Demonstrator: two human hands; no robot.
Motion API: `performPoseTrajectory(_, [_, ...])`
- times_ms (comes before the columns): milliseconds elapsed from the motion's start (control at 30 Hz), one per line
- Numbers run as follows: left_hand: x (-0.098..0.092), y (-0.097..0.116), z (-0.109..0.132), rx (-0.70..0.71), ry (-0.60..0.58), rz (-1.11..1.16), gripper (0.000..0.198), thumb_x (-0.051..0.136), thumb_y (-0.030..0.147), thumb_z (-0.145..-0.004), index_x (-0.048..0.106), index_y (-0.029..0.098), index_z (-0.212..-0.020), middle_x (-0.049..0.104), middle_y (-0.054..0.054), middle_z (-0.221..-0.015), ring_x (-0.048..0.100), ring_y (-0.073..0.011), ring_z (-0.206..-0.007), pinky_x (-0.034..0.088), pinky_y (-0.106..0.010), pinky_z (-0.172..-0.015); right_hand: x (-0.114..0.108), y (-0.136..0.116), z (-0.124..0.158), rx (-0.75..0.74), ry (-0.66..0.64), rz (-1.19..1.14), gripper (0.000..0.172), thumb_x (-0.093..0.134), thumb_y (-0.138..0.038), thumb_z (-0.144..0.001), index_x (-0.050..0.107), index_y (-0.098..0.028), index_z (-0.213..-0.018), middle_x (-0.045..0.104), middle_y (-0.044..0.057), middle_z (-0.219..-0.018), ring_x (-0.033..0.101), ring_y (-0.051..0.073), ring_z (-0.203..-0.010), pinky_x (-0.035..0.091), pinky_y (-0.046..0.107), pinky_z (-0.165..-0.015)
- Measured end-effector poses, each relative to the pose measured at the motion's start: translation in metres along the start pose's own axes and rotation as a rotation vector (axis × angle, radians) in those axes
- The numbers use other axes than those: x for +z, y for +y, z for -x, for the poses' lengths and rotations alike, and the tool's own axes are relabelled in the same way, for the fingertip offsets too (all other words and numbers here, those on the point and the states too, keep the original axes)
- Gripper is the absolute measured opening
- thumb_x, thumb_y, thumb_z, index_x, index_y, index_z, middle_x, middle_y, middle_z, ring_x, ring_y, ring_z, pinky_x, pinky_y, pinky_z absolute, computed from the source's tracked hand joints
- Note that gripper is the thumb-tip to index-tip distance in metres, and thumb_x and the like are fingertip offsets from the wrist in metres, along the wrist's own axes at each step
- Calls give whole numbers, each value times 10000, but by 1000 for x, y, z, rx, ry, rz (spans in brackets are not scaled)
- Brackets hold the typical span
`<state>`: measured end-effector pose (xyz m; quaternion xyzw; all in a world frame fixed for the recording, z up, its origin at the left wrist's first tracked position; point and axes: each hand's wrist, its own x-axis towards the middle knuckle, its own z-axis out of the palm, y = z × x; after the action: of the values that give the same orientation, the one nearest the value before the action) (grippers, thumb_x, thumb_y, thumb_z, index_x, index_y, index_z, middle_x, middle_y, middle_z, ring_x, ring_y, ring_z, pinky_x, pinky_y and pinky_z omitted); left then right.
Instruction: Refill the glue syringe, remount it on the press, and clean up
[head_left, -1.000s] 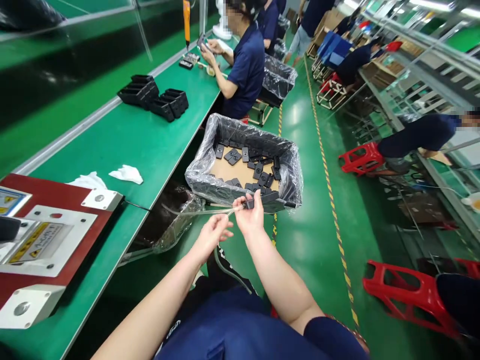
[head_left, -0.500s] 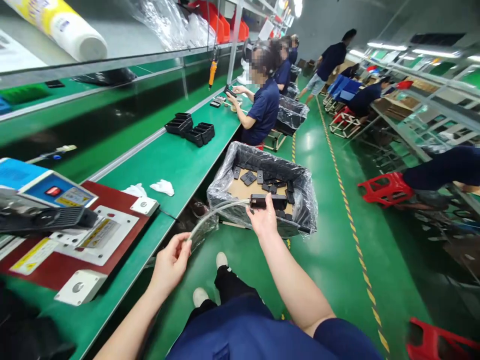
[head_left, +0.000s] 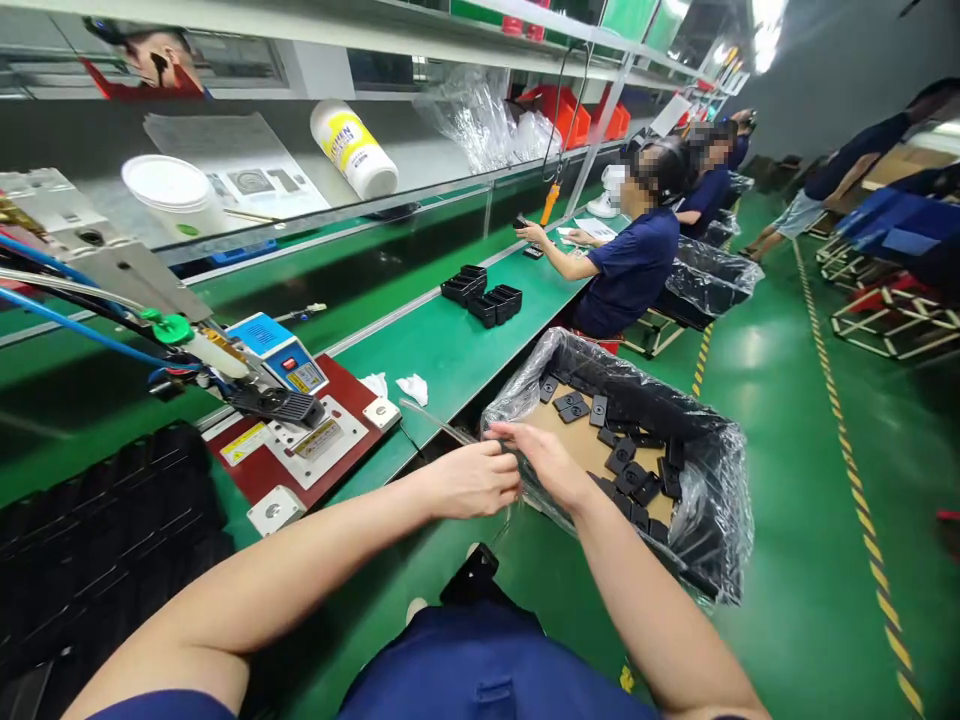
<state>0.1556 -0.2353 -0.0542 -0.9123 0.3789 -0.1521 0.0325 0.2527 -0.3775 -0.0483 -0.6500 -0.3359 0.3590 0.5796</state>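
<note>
My left hand [head_left: 480,480] is closed, fingers curled, in front of the near-left corner of the lined bin. Close against it, my right hand [head_left: 547,462] points its fingers left, with the fingertips at a clear flexible strip [head_left: 439,420]. The strip sticks out from the hands up and to the left, over the bench edge; its other part is hidden in the hands. Many flat black plastic parts [head_left: 634,478] lie loose on the cardboard bottom of the bin [head_left: 739,470], which has a clear plastic liner.
On the bench [head_left: 390,345] at left stands a press-like machine with a red-brown base [head_left: 240,475] and blue box [head_left: 274,345]. Crumpled white tissue [head_left: 412,388] and black trays [head_left: 495,303] lie beyond. A co-worker [head_left: 630,260] sits further along. Black trays [head_left: 97,540] are near left.
My hands have come together, the left moving right. The black part with the strip, earlier in my right hand, no longer shows there. The view has swung left.
</note>
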Motion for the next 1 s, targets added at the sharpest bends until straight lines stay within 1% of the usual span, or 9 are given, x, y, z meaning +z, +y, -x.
performPoseTrajectory(100, [6, 9, -11, 62, 8, -31, 186, 510, 125, -827, 667, 222, -800, 669, -51, -818, 588, -210, -849, 441, -376, -767, 18, -24, -35, 66, -342, -66, 512, 599, -597, -812, 638, -169, -1092, 682, 67, -957, 616, 189, -913, 468, 347, -890])
performPoseTrajectory(200, [7, 13, -12, 39, 12, -51, 234, 497, 114, -835, 681, 253, -791, 681, -30, -809, 606, -183, -836, 471, -347, -769, 30, -30, -51, 66, -498, -87, 424, 626, -557, -809, 648, -152, -935, 607, -4, -662, 554, 121, -637, 465, 261, -666])
performPoseTrajectory(367, [-1, 16, 16, -149, 70, -61, 275, 449, 185, -904, 640, 233, -1097, 628, -52, -1209, 540, -175, -1132, 407, -334, -1013, 14, -15, -68, 57, -302, -250, 425, 628, -588, -780, 554, -169, -766, 350, -97, -480, 240, 41, -404, 217, 167, -389])
performPoseTrajectory(433, [-3, 15, 38, -339, 135, -44, 290, 464, 180, -896, 596, 203, -1153, 605, -62, -1246, 519, -193, -1151, 418, -366, -998, 1, -9, -78, 84, -231, -266, 444, 652, -602, -744, 540, -173, -769, 302, -112, -469, 157, 32, -395, 108, 163, -369])
performPoseTrajectory(533, [-5, 2, 75, -707, 224, -45, 297, 480, 164, -879, 557, 191, -1164, 616, -92, -1189, 542, -222, -1085, 472, -400, -885, -12, -7, -98, 109, -184, -243, 459, 662, -613, -722, 539, -177, -793, 271, -123, -466, 131, 24, -384, 76, 158, -364])
performPoseTrajectory(667, [-18, -53, 111, -1135, 400, -27, 253, 484, 173, -866, 561, 199, -1105, 593, -113, -1157, 537, -226, -1105, 461, -417, -946, -10, -16, -135, 104, -102, -295, 447, 717, -578, -681, 557, -177, -800, 286, -129, -439, 145, 15, -353, 98, 145, -342])
performPoseTrajectory(833, [-26, -169, 128, -1584, 354, 28, 273, 506, 185, -817, 562, 170, -1083, 574, -137, -1169, 516, -253, -1173, 411, -406, -1022, 18, -28, -189, 205, -48, -598, 322, 794, -367, -662, 582, -149, -768, 603, 5, -654, 509, 69, -499, 331, 139, -385])
performPoseTrajectory(900, [-20, -216, 139, -1712, 334, 28, 306, 501, 195, -817, 556, 144, -1114, 544, -176, -1207, 507, -290, -1191, 401, -431, -1019, 34, -26, -210, 278, -55, -719, 256, 767, -300, -704, 568, -146, -757, 614, 12, -671, 472, 42, -461, 278, 116, -364])
performPoseTrajectory(1000, [-5, -278, 169, -1940, 256, 45, 370, 558, 225, -784, 556, 109, -1136, 506, -242, -1250, 504, -371, -1190, 410, -493, -975, 55, -10, -241, 374, -113, -799, 229, 710, -272, -766, 526, -150, -708, 475, -57, -497, 252, 1, -344, 137, 116, -333])
